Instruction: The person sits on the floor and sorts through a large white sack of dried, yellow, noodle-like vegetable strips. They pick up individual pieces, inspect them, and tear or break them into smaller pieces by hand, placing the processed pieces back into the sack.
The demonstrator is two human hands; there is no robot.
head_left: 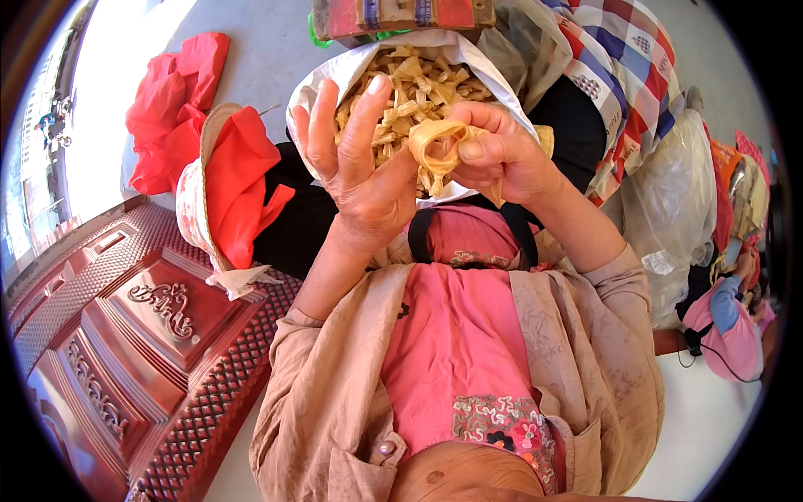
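Note:
Over a white sack (309, 88) full of knotted yellow strips (397, 71), both my hands hold one looped yellow strip (437, 138), thin and slightly see-through like dried tofu skin. My right hand (510, 155) pinches its right side between thumb and fingers, and a loose end hangs below them. My left hand (368, 171) meets the loop's left edge with the finger nearest it. Its other fingers are raised and spread. The left thumb is hidden. The sack's mouth is wide open, just beyond my hands.
A red box-like thing (401, 15) stands behind the sack. At left are a hat (194, 188), red cloth (242, 180) and a carved dark red door panel (159, 309). Checked bags (627, 75) and clear plastic (669, 201) crowd the right. Another person in pink (732, 330) is at the far right.

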